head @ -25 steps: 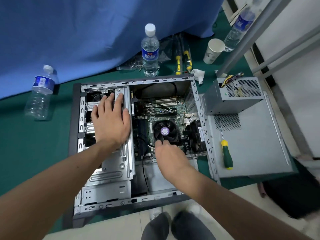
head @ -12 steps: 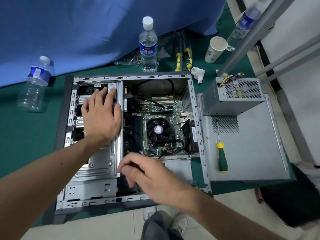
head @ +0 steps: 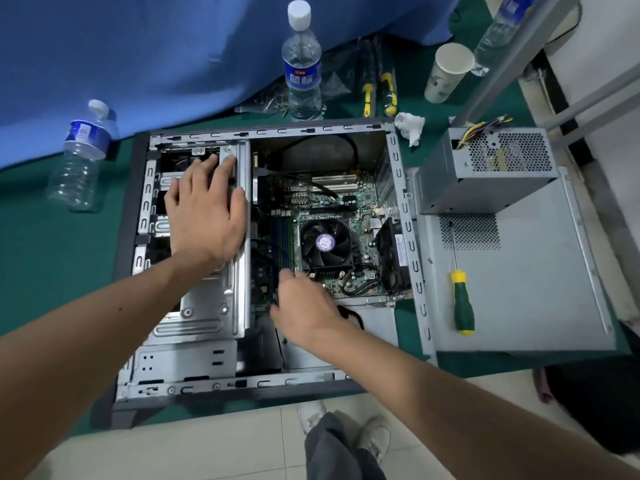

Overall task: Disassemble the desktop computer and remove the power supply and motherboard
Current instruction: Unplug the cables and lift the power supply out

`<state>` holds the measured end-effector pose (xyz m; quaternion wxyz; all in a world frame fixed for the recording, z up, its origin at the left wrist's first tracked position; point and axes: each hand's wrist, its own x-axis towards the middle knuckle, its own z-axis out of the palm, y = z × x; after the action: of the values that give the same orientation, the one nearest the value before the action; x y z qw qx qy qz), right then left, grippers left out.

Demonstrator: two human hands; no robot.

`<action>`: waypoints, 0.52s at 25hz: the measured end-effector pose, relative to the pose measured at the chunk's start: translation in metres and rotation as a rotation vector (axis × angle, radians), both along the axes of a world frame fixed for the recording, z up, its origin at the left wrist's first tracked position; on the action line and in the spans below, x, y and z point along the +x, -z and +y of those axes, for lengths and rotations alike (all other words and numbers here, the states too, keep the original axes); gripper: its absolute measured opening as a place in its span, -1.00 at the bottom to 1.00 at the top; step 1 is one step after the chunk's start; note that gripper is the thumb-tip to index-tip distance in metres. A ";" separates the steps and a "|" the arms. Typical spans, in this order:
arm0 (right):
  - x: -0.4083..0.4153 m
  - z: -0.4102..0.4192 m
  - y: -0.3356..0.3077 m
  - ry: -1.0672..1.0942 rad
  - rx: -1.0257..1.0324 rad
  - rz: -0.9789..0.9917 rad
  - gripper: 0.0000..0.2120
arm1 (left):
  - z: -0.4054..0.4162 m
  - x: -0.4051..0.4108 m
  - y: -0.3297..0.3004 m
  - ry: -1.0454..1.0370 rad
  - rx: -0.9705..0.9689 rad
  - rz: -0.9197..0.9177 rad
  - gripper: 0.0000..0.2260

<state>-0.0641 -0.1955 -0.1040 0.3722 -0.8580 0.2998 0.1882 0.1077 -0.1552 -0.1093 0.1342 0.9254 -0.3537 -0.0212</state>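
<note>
The open desktop case (head: 401,216) lies on its side on the green mat. Inside it sits the green motherboard (head: 360,202) with its black CPU fan (head: 325,242). The grey power supply (head: 491,171) stands outside the case on the removed side panel (head: 536,289), wires sticking out of its top. My left hand (head: 207,216) rests flat on the metal drive cage (head: 207,306). My right hand (head: 304,306) reaches down at the motherboard's lower left edge, fingers curled. A black cable (head: 351,315) comes out from under it; the fingertips are hidden.
A green-handled screwdriver (head: 462,306) lies on the side panel. Behind the case stand a water bottle (head: 301,64), two yellow-black tools (head: 388,91), a paper cup (head: 448,72) and a crumpled tissue (head: 410,126). Another bottle (head: 79,157) lies at left. Blue cloth (head: 138,46) hangs behind.
My right hand left the CPU fan, drew back toward the case's near side, then moved to the motherboard's lower left edge. The left hand stays on the drive cage.
</note>
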 end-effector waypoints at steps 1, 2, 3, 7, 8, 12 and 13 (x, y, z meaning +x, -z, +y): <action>0.008 0.001 0.003 0.020 -0.012 -0.006 -0.72 | 0.000 0.000 0.001 0.002 -0.005 -0.007 -0.56; 0.014 0.003 0.006 0.050 -0.015 -0.018 -0.74 | 0.000 0.001 0.001 0.003 -0.009 -0.013 -0.55; 0.017 0.004 0.008 0.079 -0.004 -0.036 -0.76 | 0.001 0.001 0.002 0.000 -0.012 -0.017 -0.55; 0.017 0.005 0.006 0.038 0.132 -0.133 -0.91 | 0.000 0.002 0.004 -0.004 -0.013 -0.020 -0.55; 0.018 0.003 0.004 0.009 0.134 -0.141 -0.93 | 0.000 0.002 0.004 -0.004 -0.010 -0.020 -0.55; 0.035 -0.013 0.006 -0.024 -0.018 -0.186 -0.84 | 0.000 0.003 0.004 -0.008 -0.010 -0.022 -0.54; 0.040 -0.017 0.010 -0.010 -0.062 -0.188 -0.81 | -0.001 0.003 0.004 -0.006 -0.013 -0.022 -0.54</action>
<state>-0.0241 -0.2122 -0.1135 0.3710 -0.8844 0.2652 0.0994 0.1106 -0.1557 -0.1131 0.1365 0.9258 -0.3524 -0.0085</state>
